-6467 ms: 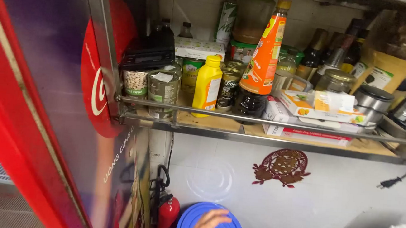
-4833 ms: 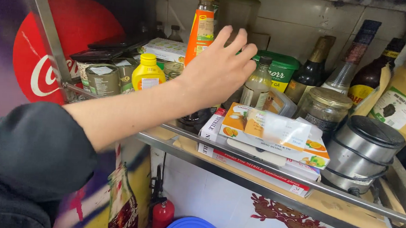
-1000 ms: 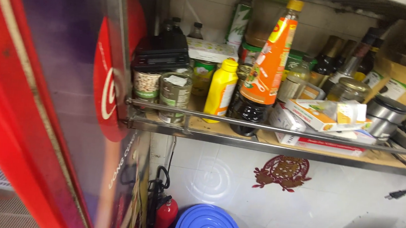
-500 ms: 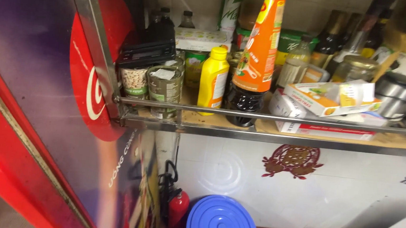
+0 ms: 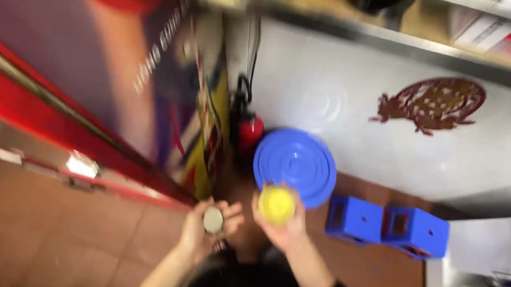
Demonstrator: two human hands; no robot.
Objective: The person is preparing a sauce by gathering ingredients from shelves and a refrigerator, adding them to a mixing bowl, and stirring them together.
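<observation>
1. A red cooler (image 5: pixel 61 100) fills the far left, its side blurred by camera motion; brown tiled floor (image 5: pixel 51 237) spreads below it.
2. The left hand (image 5: pixel 204 233) is near the bottom centre, fingers (image 5: pixel 233 211) curled around a small can (image 5: pixel 213 219) whose pale round end faces up. The can sits in the palm, above the floor, just left of the other hand.
3. A red extinguisher (image 5: pixel 249 131) stands against the wall, between the cooler and the blue lid, with a black hose above it.
4. The right hand (image 5: pixel 282 226) is just right of the left one, fingers closed around a yellow bottle (image 5: pixel 276 204) seen from its round top. The bottle overlaps the near edge of the lid in this view.
5. A round blue lid (image 5: pixel 296 161) with raised rings lies on something low by the wall, beside the extinguisher.
6. Two blue crates (image 5: pixel 387 227) sit on the floor to the right of the lid, side by side.
7. A white tiled wall (image 5: pixel 343 90) carries a dark red round sticker (image 5: pixel 435 105) on its far right part.
8. A metal shelf (image 5: pixel 394 42) runs across the top edge, its contents blurred.
</observation>
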